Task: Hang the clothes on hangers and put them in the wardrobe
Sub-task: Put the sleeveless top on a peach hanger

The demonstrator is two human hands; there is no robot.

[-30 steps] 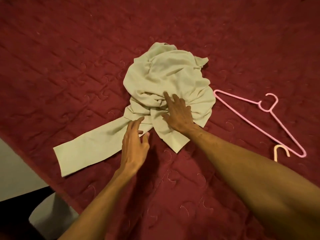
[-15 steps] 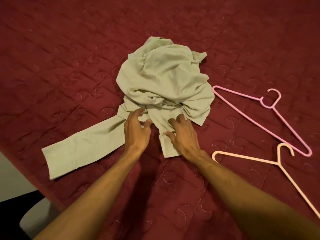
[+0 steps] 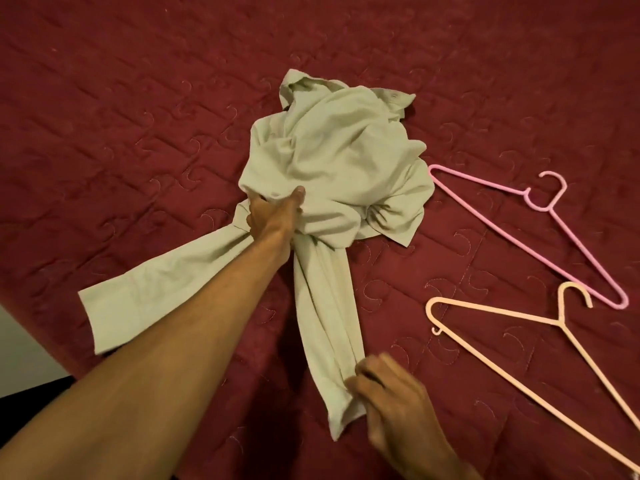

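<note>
A pale green shirt (image 3: pixel 332 157) lies bunched on the dark red quilted bedspread (image 3: pixel 138 98). One sleeve spreads flat toward the lower left, and a second sleeve is stretched straight down toward me. My left hand (image 3: pixel 273 213) grips the bunched cloth where both sleeves meet the body. My right hand (image 3: pixel 388 393), blurred, pinches the cuff end of the stretched sleeve. A pink hanger (image 3: pixel 540 230) lies to the right of the shirt, and a peach hanger (image 3: pixel 540 355) lies below it.
The bed's edge runs diagonally at the lower left, with pale floor (image 3: pixel 20 355) and a dark shape beyond it. Bare bedspread surrounds the shirt on the left and at the top.
My right hand has drawn one sleeve out of the heap and down toward me. My left hand has moved up into the bunched cloth and taken hold of it.
</note>
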